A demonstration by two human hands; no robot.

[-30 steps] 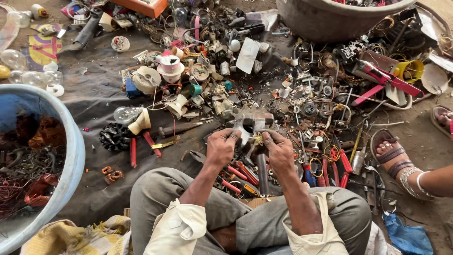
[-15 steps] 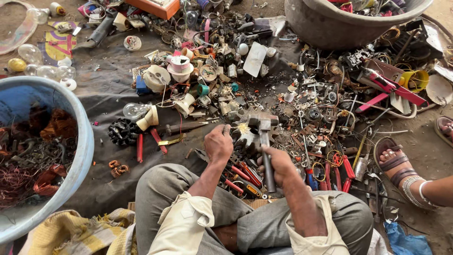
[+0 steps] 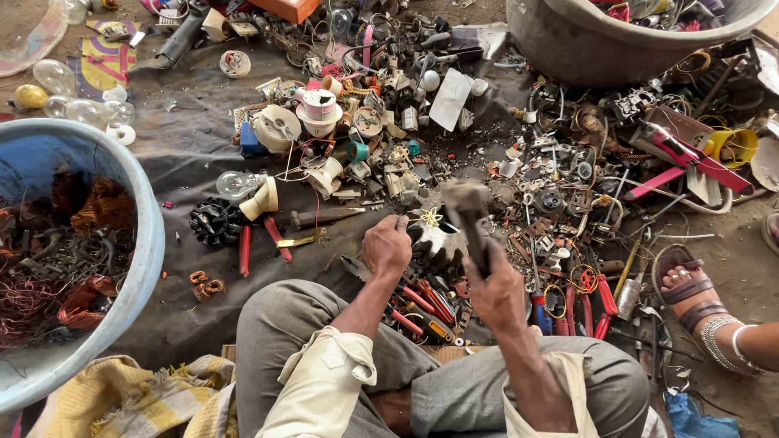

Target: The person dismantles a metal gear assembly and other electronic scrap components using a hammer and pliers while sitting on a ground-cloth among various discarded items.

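A blue tub [image 3: 122, 243] of copper wire sits at the left, apart from the scrap. The left hand [image 3: 387, 246] grips a metal part [image 3: 434, 235] to steady it on the ground; the right hand [image 3: 497, 294], clenched on a raised hammer [image 3: 469, 209], hangs just above it.

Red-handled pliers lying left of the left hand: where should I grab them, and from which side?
Take the red-handled pliers by both red handles near their lower ends, coming from above. They lie flat on the dark cloth, handles splayed toward the person, with the black finned wheel crowding the jaw end.
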